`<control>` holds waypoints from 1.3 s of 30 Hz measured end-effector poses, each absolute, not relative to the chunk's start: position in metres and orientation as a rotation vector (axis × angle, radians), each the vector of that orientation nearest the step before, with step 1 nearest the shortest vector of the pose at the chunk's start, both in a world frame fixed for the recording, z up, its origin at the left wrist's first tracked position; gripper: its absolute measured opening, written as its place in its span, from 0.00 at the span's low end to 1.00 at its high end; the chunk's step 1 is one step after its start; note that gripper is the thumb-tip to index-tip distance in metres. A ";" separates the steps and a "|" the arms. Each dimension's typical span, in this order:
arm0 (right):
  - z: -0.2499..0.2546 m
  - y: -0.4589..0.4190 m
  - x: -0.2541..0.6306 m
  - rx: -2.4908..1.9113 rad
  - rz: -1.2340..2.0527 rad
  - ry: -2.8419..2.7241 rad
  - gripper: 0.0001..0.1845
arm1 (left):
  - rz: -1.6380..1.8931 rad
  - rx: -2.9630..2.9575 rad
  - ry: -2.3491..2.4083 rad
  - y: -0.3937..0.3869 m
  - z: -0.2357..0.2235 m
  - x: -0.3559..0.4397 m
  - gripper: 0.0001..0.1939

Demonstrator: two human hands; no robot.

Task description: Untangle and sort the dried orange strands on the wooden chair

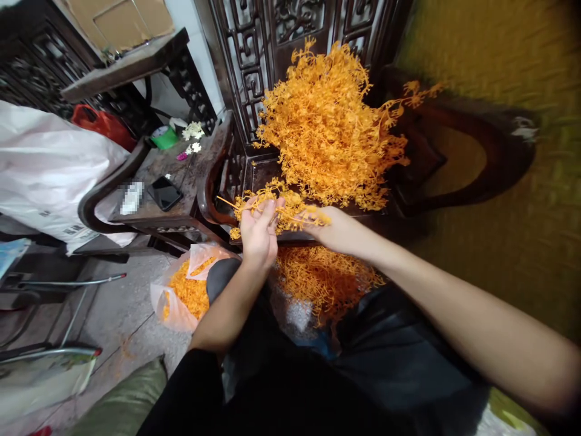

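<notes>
Orange, thin-stemmed, branching sprigs [294, 203] are pinched by the left hand [259, 233], seemingly mid-sorting; the right hand's [329, 231] grip is unclear, and separating them next calls for gentleness.

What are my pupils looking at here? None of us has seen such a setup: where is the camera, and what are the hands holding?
There is no machine here: someone works bare-handed. The single picture comes from a camera worn on that person's head, looking forward and down. The left hand pinches some orange sprigs. The right hand is at them too, but they partly hide it, so its grip is unclear. Just beyond, a large orange heap lies on a dark wooden chair. On the wooden side table, at the picture's left, lies a dark phone. Below, a pinkish plastic bag holds more orange pieces.
</notes>
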State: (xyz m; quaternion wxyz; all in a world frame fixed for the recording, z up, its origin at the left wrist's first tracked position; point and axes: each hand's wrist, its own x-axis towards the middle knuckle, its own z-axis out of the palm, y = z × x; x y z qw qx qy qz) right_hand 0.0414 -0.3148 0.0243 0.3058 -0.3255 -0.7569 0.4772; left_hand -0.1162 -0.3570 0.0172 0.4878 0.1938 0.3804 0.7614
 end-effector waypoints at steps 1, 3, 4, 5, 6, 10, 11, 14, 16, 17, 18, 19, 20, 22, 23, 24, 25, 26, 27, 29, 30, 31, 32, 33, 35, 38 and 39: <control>0.020 -0.318 0.033 -0.801 1.304 -1.982 0.05 | 1.880 0.453 0.918 -0.357 0.017 -0.112 0.26; 0.014 -0.324 0.019 -0.693 1.397 -1.852 0.11 | 1.924 0.437 0.890 -0.359 0.018 -0.105 0.27; 0.013 -0.326 0.014 -0.664 1.425 -1.779 0.15 | 1.940 0.437 0.874 -0.360 0.019 -0.102 0.27; 0.013 -0.328 0.011 -0.658 1.426 -1.714 0.18 | 1.950 0.440 0.858 -0.361 0.021 -0.100 0.27; 0.014 -0.329 0.010 -0.677 1.394 -1.661 0.20 | 1.952 0.444 0.843 -0.361 0.022 -0.098 0.27; 0.020 -0.328 0.012 -0.774 1.142 -1.624 0.16 | 1.909 0.468 0.825 -0.362 0.027 -0.098 0.28; 0.022 -0.328 0.014 -0.763 1.117 -1.637 0.15 | 1.873 0.477 0.831 -0.362 0.028 -0.098 0.28; 0.025 -0.327 0.020 -0.720 1.157 -1.685 0.15 | 1.728 0.503 0.857 -0.362 0.028 -0.103 0.27; 0.026 -0.327 0.023 -0.745 1.216 -1.705 0.17 | 1.695 0.524 0.884 -0.362 0.028 -0.107 0.28; 0.026 -0.328 0.024 -0.774 1.256 -1.697 0.18 | 1.718 0.531 0.902 -0.362 0.028 -0.109 0.29; 0.026 -0.329 0.025 -0.802 1.311 -1.671 0.20 | 1.755 0.535 0.917 -0.362 0.028 -0.111 0.29; 0.025 -0.330 0.025 -0.821 1.381 -1.622 0.22 | 1.794 0.538 0.929 -0.361 0.028 -0.112 0.30; 0.024 -0.332 0.024 -0.832 1.454 -1.555 0.22 | 1.828 0.541 0.935 -0.361 0.028 -0.114 0.30; 0.023 -0.334 0.023 -0.822 1.569 -1.416 0.18 | 1.875 0.549 0.932 -0.361 0.028 -0.115 0.30; 0.023 -0.335 0.022 -0.811 1.595 -1.364 0.14 | 1.889 0.555 0.927 -0.361 0.028 -0.115 0.30; 0.023 -0.336 0.021 -0.801 1.598 -1.337 0.09 | 1.898 0.559 0.921 -0.361 0.028 -0.115 0.30; 0.023 -0.336 0.021 -0.797 1.582 -1.338 0.08 | 1.903 0.560 0.918 -0.361 0.028 -0.115 0.31; 0.024 -0.336 0.021 -0.799 1.551 -1.362 0.11 | 1.894 0.563 0.917 -0.361 0.028 -0.114 0.31; 0.024 -0.336 0.022 -0.803 1.509 -1.401 0.14 | 1.871 0.569 0.917 -0.362 0.029 -0.114 0.31; 0.025 -0.334 0.024 -0.815 1.401 -1.477 0.16 | 1.801 0.596 0.912 -0.364 0.030 -0.112 0.30; 0.026 -0.333 0.025 -0.816 1.348 -1.500 0.15 | 1.769 0.616 0.907 -0.365 0.030 -0.111 0.30; 0.027 -0.332 0.026 -0.813 1.297 -1.512 0.14 | 1.744 0.640 0.903 -0.366 0.031 -0.110 0.31; 0.027 -0.332 0.027 -0.811 1.253 -1.522 0.14 | 1.731 0.661 0.901 -0.367 0.031 -0.110 0.33; 0.028 -0.332 0.028 -0.812 1.216 -1.540 0.14 | 1.730 0.678 0.902 -0.367 0.031 -0.109 0.35; 0.030 -0.334 0.030 -0.818 1.164 -1.595 0.14 | 1.756 0.695 0.914 -0.366 0.030 -0.109 0.36; 0.033 -0.338 0.031 -0.819 1.120 -1.653 0.18 | 1.816 0.693 0.957 -0.364 0.028 -0.110 0.35; 0.033 -0.338 0.031 -0.818 1.101 -1.660 0.18 | 1.834 0.691 0.974 -0.363 0.027 -0.110 0.34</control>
